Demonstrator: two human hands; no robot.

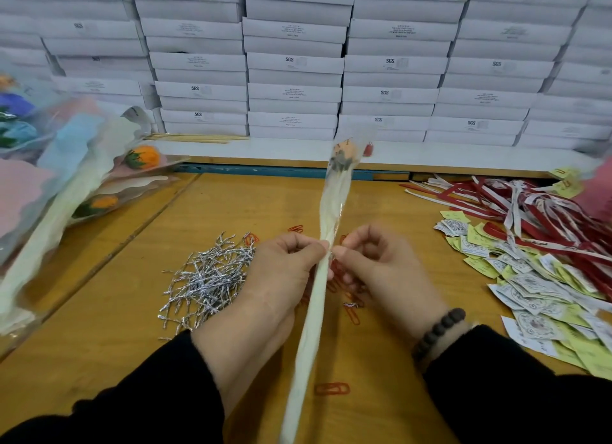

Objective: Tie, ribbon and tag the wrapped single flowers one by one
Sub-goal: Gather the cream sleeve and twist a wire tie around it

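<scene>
Both hands pinch the wrapped flower [326,231] mid-table, bloom pointing to twelve o'clock: left hand [281,271] steadies it while right hand [377,264] seems to twist a tie around it.

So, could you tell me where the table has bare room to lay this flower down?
Bare wood lies between the twist ties and the wrapped flowers, and ahead of the hands. The right side is crowded with ribbons and tags.

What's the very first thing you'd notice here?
The long wrapped flower standing up in the middle, pinched by the left hand and the right hand. Then the shiny heap of silver twist ties to its left, and the wall of white boxes behind the table.
</scene>
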